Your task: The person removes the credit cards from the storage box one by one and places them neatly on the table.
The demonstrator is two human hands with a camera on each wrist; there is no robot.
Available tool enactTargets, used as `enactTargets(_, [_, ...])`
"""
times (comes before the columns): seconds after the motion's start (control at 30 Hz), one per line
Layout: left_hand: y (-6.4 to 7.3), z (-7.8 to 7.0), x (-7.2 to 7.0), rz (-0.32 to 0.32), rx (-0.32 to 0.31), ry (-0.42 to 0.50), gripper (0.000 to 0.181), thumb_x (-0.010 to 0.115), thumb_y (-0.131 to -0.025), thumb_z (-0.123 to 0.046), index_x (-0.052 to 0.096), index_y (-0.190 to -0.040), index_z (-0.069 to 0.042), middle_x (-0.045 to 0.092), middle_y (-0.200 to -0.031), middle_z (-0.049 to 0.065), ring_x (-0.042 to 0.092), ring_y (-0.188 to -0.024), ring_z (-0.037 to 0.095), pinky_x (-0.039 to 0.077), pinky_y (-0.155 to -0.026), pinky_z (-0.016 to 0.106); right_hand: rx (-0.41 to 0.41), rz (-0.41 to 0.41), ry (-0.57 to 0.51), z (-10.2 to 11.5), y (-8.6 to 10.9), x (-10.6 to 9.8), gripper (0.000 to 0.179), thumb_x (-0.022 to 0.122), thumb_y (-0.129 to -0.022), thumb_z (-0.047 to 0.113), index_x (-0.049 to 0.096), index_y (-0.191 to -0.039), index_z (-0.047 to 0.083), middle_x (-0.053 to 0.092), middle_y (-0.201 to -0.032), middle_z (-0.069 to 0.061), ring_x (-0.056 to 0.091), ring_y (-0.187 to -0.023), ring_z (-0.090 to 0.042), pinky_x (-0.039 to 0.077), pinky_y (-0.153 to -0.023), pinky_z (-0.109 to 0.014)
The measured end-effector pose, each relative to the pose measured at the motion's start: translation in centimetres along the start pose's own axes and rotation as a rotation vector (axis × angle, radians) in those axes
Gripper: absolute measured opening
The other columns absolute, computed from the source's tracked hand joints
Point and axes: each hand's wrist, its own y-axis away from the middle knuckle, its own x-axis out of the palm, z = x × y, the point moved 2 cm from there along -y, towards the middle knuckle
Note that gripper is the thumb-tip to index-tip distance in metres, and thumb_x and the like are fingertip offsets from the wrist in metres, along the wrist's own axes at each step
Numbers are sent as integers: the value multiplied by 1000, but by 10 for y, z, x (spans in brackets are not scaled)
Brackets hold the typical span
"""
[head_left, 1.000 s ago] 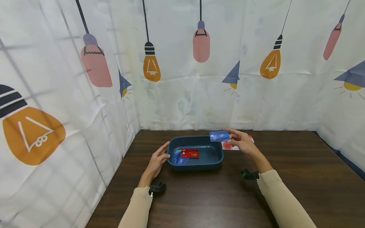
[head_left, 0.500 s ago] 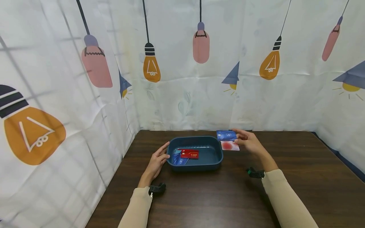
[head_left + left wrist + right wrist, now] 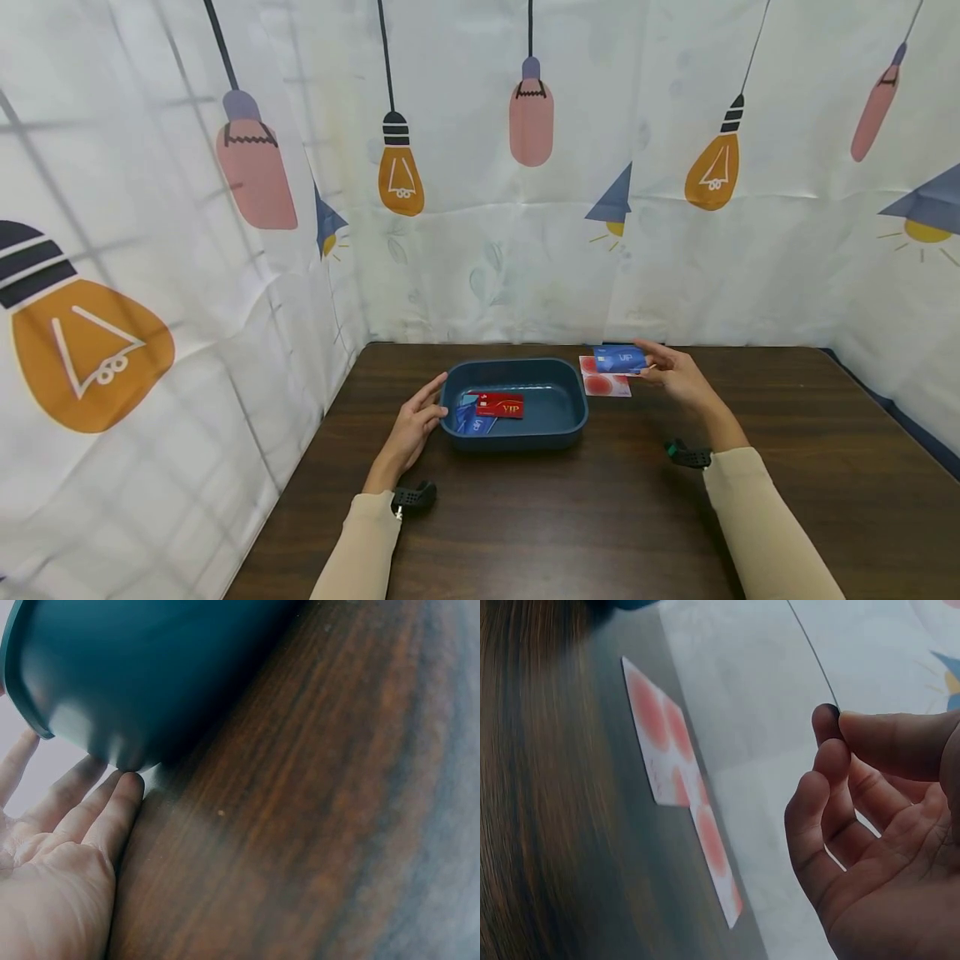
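Observation:
Between the thumb and fingertips of my right hand (image 3: 677, 379) a blue VIP card (image 3: 618, 358) is pinched, raised over the table. The right wrist view shows that card (image 3: 815, 656) edge-on as a thin line. Below it lie red-and-white patterned cards (image 3: 600, 383), overlapping on the table right of a teal box (image 3: 513, 443). My left hand (image 3: 408, 429) touches the box's left end with fairly straight fingers; in the left wrist view its fingertips meet the outer wall (image 3: 142, 682). Inside the box, at its left, a red VIP card (image 3: 499, 405) lies over blue cards (image 3: 471, 422).
The dark wooden table (image 3: 540, 517) extends in front and to the right. A white curtain (image 3: 480, 275) printed with lamps hangs along the table's far edge and both sides. A dark band (image 3: 900, 412) runs by the right edge.
My right hand has moved rightward with the blue card, from beside the box's far right corner to over the patterned cards, uncovering more of them. The left hand and the box stay put.

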Motion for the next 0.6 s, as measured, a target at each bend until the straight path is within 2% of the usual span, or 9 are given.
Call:
enactTargets(0.37, [1, 0, 0, -1, 4, -2, 63, 54, -100, -5, 40, -159, -23, 27, -169, 5, 17, -158, 31, 20, -125, 60, 74, -9, 19, -21, 3, -16, 62, 56, -102, 6, 34, -160, 7, 52, -107, -9, 58, -94, -16, 57, -85, -34])
enactTargets(0.6, [0, 0, 0, 2, 8, 1, 63, 53, -100, -5, 39, -159, -23, 28, -168, 6, 20, -158, 31, 20, -124, 59, 94, -15, 37, -32, 7, -25, 63, 53, -102, 3, 31, -161, 6, 46, -104, -7, 51, -92, -14, 54, -86, -37])
